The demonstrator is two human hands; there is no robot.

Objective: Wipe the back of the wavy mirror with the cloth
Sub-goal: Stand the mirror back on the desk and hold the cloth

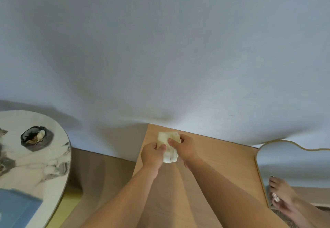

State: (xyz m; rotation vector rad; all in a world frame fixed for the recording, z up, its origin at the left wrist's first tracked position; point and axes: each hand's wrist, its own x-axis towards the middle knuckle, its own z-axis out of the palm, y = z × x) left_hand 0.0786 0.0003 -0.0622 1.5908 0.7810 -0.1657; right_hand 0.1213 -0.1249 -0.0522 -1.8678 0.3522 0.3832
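A pale cream cloth [169,142], folded into a wad, is held over a light wooden tabletop [223,165] near the wall. My left hand [152,155] grips its lower left part. My right hand [184,147] pinches its upper right part. The wavy mirror [292,163], with a thin gold rim, stands at the right against the wall. Its glass faces me and reflects a hand and arm; its back is hidden.
A round marble-patterned table [35,156] stands at the left with a dark bowl [36,138] on it. A blue item [17,208] lies near its front edge. A plain pale wall [160,49] fills the upper view. Wood floor [100,170] shows between the tables.
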